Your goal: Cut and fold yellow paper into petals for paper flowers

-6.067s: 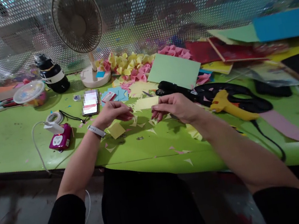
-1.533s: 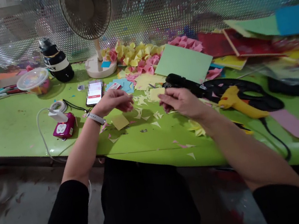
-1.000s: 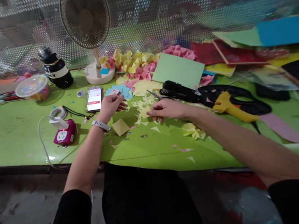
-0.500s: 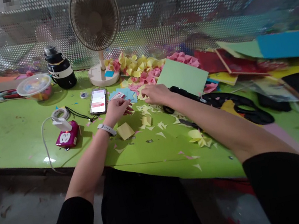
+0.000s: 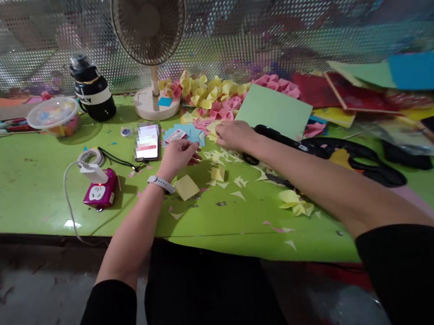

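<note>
My left hand [image 5: 179, 156] is over the table with its fingers loosely bent and apart, and nothing shows in it. Just beyond it lie light-blue paper pieces [image 5: 194, 133] and a small red-and-white box [image 5: 175, 135]. To the right, my right hand [image 5: 236, 136] has its fingers curled down beside pale yellow paper [image 5: 217, 126]; its fingertips are partly hidden, so what they grip cannot be made out. Nearer to me are a yellow paper square [image 5: 186, 187], a smaller folded yellow piece [image 5: 218, 173], pale paper scraps [image 5: 240, 181] and a yellow paper flower [image 5: 295, 203].
Behind my hands stand a fan [image 5: 146, 106], yellow paper flowers [image 5: 215, 91] and a black bottle [image 5: 95, 94]. A phone [image 5: 148, 142] and purple power socket [image 5: 101, 189] are left. Green paper [image 5: 273, 110], black-handled scissors [image 5: 376, 171] and coloured sheets [image 5: 431, 68] are right.
The whole view has shifted slightly, so things on the table appear a little farther right. Both hands stay in nearly the same place over the table.
</note>
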`<state>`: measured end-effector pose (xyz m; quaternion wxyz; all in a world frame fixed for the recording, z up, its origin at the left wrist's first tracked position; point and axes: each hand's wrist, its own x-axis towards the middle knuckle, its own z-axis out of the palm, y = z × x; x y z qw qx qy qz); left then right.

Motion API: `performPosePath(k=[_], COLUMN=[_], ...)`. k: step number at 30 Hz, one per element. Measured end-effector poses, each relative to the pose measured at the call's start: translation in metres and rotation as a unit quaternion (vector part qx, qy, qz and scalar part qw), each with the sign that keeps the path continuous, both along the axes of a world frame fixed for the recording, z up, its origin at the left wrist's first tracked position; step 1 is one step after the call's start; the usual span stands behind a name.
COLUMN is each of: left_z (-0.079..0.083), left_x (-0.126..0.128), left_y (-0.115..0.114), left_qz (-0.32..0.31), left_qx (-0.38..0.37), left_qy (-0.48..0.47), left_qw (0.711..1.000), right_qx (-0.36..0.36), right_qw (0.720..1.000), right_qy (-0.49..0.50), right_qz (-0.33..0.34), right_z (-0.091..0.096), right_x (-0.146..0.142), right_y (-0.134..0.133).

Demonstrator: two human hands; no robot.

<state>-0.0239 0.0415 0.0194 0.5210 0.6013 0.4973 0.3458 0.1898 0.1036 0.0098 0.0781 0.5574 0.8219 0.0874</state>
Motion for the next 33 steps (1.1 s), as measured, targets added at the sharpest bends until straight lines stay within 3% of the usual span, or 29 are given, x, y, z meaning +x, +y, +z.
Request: performPosePath(k=[10, 20, 33], left_z=[-0.005, -0.004, -0.009], left_x=[0.001, 0.003, 0.004], left_y=[0.001, -0.001, 0.001], left_qz=[-0.01, -0.017, -0.03], left_qx=[0.008, 0.004, 0.016], left_qy=[-0.007, -0.002, 0.0], left_qw=[1.0, 1.0, 0.999], right_qx=[-0.012, -0.036, -0.009], right_qw=[0.999, 0.998, 1.0], right_qy=[0.036, -0.037, -0.027], right_qz=[0.002, 0.036, -0.005], right_z=[-0.006, -0.003, -0.01], right_x=[0.008, 0.004, 0.002], right_y=[0.006, 0.014, 0.007])
